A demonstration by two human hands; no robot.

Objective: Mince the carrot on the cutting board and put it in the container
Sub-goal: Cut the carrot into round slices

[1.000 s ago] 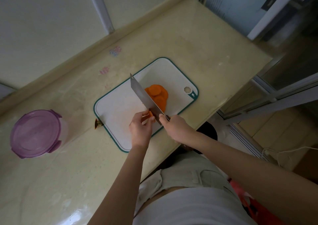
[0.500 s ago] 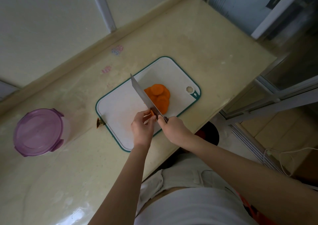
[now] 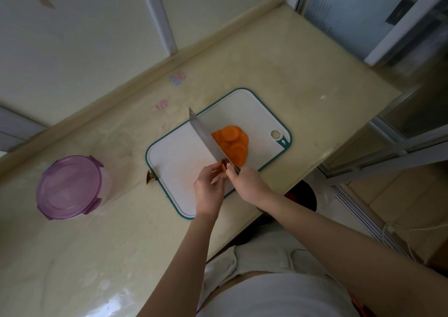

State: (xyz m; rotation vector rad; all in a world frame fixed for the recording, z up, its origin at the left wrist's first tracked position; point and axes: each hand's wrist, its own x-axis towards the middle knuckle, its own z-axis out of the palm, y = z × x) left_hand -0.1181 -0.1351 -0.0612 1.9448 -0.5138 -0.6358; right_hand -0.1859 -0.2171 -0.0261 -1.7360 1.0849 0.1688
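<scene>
At nine o'clock from the board, well apart from it, stands the container (image 3: pixel 72 187), round and clear-walled, with its purple lid (image 3: pixel 69 186) clipped on. Just beside the board's left corner a small brown scrap (image 3: pixel 149 178) lies on the pale yellow counter (image 3: pixel 121 232).

The white cutting board (image 3: pixel 179 161) with its green rim sits tilted on the counter, its hanging hole at three o'clock. My left hand (image 3: pixel 209 190) rests at the board's six o'clock edge, fingers curled and pinching the small orange carrot stub (image 3: pixel 223 167) against the board, touching the flat of the blade.

The knife (image 3: pixel 206 137) runs from that stub toward eleven o'clock, edge down on the board, its broad steel blade upright. To the blade's right, at about two o'clock from my left hand, the cut carrot slices (image 3: pixel 232 143) lie in an overlapping pile of round discs, touching the blade's far face.

My right hand (image 3: pixel 246 183) is at five o'clock from the pile, fingers wrapped tight around the knife's handle, which is hidden inside my fist.
</scene>
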